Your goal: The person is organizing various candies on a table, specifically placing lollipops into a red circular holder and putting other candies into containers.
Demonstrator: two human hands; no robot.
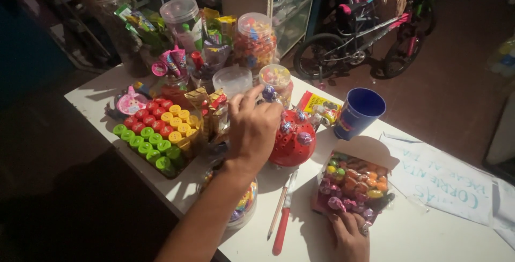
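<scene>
My left hand (252,130) reaches over a red dome-shaped lollipop stand (294,143) dotted with holes, where a few wrapped lollipops are stuck in. Its fingertips pinch a purple-wrapped lollipop (268,92) just above the stand's far side. My right hand (348,236) lies at the table's near edge, gripping the near end of an open bag of colourful wrapped lollipops (354,184). The bag lies flat to the right of the stand.
On the left is a tray of red, yellow and green capped tubs (154,132). Candy jars (255,39) stand behind, a blue cup (359,111) to the right. A pencil and red-handled tool (282,216), a lettered paper sheet (445,182) and a bicycle (365,31) are nearby.
</scene>
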